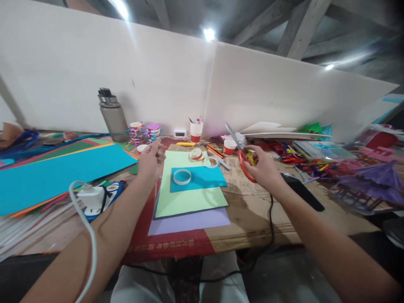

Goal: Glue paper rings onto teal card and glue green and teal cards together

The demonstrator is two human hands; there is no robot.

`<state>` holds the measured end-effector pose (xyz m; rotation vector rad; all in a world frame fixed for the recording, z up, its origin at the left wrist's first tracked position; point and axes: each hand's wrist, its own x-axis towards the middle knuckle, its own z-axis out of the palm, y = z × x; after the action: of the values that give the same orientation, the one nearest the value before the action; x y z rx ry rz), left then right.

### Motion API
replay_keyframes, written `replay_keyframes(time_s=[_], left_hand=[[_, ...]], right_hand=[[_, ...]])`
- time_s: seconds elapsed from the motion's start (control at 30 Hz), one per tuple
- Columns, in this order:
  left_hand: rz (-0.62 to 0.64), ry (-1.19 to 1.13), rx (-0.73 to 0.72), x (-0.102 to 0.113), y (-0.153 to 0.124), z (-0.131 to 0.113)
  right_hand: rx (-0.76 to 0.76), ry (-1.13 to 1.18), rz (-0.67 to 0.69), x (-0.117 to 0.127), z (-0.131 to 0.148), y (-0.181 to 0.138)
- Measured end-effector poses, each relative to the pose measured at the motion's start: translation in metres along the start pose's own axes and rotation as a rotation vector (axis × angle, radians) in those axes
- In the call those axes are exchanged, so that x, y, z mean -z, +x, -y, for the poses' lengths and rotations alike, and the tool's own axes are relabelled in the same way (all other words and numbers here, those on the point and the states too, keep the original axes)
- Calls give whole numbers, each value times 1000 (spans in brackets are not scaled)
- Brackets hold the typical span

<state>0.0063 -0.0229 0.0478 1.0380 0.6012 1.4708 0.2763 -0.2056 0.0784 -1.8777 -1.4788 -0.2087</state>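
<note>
My right hand (263,168) is closed around the red handles of a pair of scissors (240,151), blades pointing up and to the left. My left hand (151,162) hovers above the table with its fingers curled together in a pinch; what it holds, if anything, is too small to see. Between the hands lies a stack of paper: a blue sheet (198,177) on a light green sheet (189,198) on a lilac sheet (189,221). A white tape ring (182,176) rests on the blue sheet.
Large coloured sheets (53,172) lie at the left, with a white charger and cable (90,198). A grey bottle (112,115), paper cups (196,130), tape rolls (197,154), coloured sticks (303,158) and a black phone (303,191) sit around. White boards wall the back.
</note>
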Motion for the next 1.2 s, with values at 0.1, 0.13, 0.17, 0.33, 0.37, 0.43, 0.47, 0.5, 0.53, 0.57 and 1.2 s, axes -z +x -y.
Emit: replay_keyframes(time_s=[0.1,0.13,0.17,0.33,0.37,0.43,0.47,0.5,0.53,0.57,1.2], left_hand=[[-40,-4,42,1,-1,2],[-51,6,55,1,-2,3],[-65,22,66,1,-3,3],[-125,202,51,4,-3,10],[-119,260,32,5,-3,12],[-62,401,-4,7,-3,17],[-16,485,-16,8,-4,19],[33,576,-21,9,-5,21],[75,666,-20,9,-5,22],[108,752,-16,9,-6,23],[336,1228,-43,8,-6,23]], right_hand=[[-71,-31,-30,15,-14,-2],[-81,-36,-21,18,-17,-3],[-84,-41,-4,20,-19,-4],[-60,-162,111,17,-25,-15],[-67,-200,143,15,-26,-17],[-103,-288,223,10,-31,-22],[-126,-335,267,8,-33,-24],[-146,-380,313,5,-35,-26],[-163,-426,354,3,-37,-28],[-174,-466,388,2,-39,-30],[15,-516,455,-26,-13,-2]])
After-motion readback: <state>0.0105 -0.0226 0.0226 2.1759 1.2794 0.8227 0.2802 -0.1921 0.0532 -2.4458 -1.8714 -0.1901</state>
